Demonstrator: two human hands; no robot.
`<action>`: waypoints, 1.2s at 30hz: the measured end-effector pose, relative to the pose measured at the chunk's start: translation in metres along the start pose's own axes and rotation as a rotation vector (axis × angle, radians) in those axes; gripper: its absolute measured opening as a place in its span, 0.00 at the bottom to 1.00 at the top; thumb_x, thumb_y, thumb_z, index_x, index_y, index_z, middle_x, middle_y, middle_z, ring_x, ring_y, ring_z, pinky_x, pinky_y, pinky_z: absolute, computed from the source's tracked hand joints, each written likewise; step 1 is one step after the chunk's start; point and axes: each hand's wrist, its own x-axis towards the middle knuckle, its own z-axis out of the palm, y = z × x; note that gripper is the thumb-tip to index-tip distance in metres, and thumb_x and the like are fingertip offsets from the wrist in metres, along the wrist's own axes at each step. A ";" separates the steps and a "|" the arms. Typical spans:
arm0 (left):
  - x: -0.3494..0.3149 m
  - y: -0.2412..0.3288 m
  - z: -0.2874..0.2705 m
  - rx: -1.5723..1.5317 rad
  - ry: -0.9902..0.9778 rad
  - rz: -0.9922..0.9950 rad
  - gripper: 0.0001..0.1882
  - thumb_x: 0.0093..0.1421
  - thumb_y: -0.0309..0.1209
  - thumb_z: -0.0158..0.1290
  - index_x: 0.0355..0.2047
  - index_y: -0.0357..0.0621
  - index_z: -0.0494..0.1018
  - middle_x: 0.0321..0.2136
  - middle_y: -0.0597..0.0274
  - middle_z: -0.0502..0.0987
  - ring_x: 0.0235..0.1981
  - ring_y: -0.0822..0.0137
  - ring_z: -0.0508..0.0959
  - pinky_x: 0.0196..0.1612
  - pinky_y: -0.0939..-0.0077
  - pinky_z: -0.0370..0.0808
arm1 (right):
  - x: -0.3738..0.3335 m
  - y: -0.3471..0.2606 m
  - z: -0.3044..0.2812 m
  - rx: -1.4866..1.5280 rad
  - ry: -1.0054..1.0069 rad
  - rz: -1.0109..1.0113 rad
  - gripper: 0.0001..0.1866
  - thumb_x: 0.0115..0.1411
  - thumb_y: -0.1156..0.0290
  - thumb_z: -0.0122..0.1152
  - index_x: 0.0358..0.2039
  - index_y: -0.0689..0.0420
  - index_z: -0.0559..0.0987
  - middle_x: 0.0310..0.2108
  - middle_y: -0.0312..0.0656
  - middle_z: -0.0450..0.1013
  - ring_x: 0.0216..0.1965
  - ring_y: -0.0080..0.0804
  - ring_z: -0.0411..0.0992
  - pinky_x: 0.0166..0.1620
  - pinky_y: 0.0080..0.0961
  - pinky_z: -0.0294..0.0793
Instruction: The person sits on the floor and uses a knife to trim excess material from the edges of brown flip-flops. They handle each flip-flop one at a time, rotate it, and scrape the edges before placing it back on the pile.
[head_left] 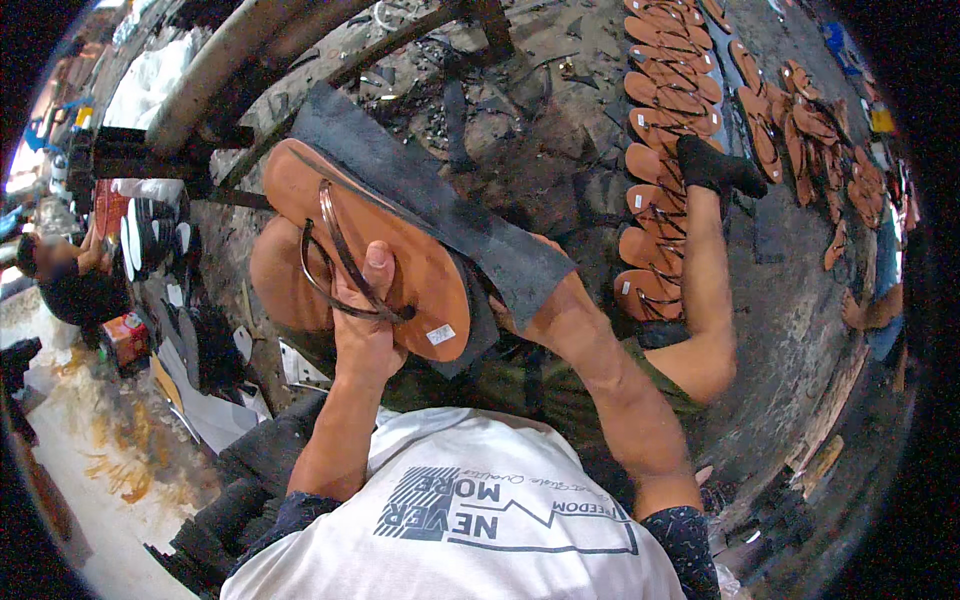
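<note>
A brown flip-flop [425, 265] with dark glossy straps and a small white label rests tilted in my left hand [362, 325]. That hand is closed around its heel half, the thumb lying over the footbed under the strap. Against the sole's far right side lies a strip of black rubber sheet [400, 165], longer than the sandal. My right hand [548, 315] grips the sheet's near right end. Most of its fingers are hidden by the sheet; a bit of finger shows past its far edge.
A column of overlapping brown flip-flops [672, 95] runs along the floor beside my socked foot [712, 168]. More sandals [820, 125] are heaped farther right. Metal bars [240, 75] stand at upper left. Another person [75, 275] sits at far left. Black rubber scraps [250, 480] are stacked near my left elbow.
</note>
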 end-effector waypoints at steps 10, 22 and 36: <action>-0.009 0.013 0.000 0.025 -0.015 -0.040 0.36 0.57 0.48 0.65 0.58 0.45 0.63 0.44 0.61 0.75 0.42 0.64 0.80 0.44 0.65 0.82 | 0.088 0.038 0.040 0.035 -0.068 0.378 0.20 0.63 0.65 0.56 0.54 0.56 0.75 0.47 0.50 0.78 0.48 0.45 0.77 0.53 0.34 0.71; -0.007 0.004 -0.013 0.350 -0.227 0.006 0.37 0.63 0.53 0.55 0.64 0.42 0.61 0.53 0.58 0.74 0.53 0.62 0.75 0.57 0.63 0.72 | 0.102 -0.043 -0.031 0.529 0.029 0.378 0.13 0.66 0.60 0.61 0.43 0.57 0.77 0.28 0.27 0.73 0.26 0.11 0.69 0.25 0.15 0.68; 0.006 0.050 0.007 0.330 -0.303 0.041 0.24 0.65 0.52 0.55 0.43 0.41 0.76 0.35 0.67 0.79 0.34 0.76 0.77 0.37 0.78 0.76 | -0.032 -0.028 0.000 -0.294 0.261 0.043 0.14 0.58 0.72 0.65 0.44 0.56 0.76 0.33 0.47 0.76 0.32 0.45 0.77 0.35 0.36 0.78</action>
